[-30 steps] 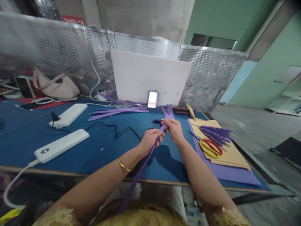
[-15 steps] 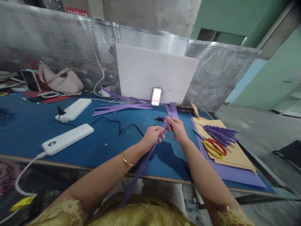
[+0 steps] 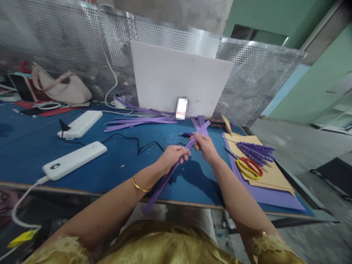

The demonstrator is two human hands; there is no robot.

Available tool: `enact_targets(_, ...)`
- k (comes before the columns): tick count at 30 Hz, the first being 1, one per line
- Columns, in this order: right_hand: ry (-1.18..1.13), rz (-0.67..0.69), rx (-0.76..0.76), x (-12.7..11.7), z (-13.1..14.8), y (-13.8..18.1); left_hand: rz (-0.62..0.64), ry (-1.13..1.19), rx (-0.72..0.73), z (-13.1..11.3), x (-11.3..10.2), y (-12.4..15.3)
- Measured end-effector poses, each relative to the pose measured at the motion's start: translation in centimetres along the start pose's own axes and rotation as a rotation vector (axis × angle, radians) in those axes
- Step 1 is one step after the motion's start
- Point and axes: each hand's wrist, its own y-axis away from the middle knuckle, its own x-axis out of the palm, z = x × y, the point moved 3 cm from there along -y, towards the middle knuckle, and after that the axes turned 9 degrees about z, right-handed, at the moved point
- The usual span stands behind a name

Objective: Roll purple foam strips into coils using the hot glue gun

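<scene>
A long purple strip point(image 3: 161, 184) runs up from the table's front edge through both hands, its far end sticking out past my right hand. My left hand point(image 3: 176, 155) is closed on the strip, thumb on top. Just beyond it, my right hand point(image 3: 202, 144) pinches the same strip between thumb and fingers. A dark blue pen-like tool point(image 3: 187, 134) lies on the table right behind the hands. More purple strips point(image 3: 140, 123) lie in a loose bunch at the back, and others point(image 3: 198, 121) rest behind my right hand.
On the right, scissors point(image 3: 249, 168) and a purple flower bunch point(image 3: 255, 152) lie on tan sheets point(image 3: 275, 179) over purple sheets. Left are a white power bank point(image 3: 75, 160), a white power strip point(image 3: 81, 124), a black cable point(image 3: 137, 141) and a handbag point(image 3: 62, 84). A white board point(image 3: 178, 73) stands behind.
The strip has slid forward through my hands, so its far end now extends beyond my right hand and its near end has risen. My left hand has shifted slightly left.
</scene>
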Motion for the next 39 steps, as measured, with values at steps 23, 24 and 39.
enact_targets(23, 0.087, -0.389, -0.128, -3.3, -0.7, -0.5, 0.17, -0.216, 0.129, -1.4, -1.9, -3.6)
enact_targets(24, 0.07, -0.426, -0.142, -3.9, -0.6, -0.6, 0.168, -0.215, 0.126, -1.3, -2.1, -3.6)
enact_targets(39, -0.079, -0.673, -0.259, -6.2, -0.3, -0.8, -0.201, -0.092, 0.174, -2.2, -4.3, -3.2)
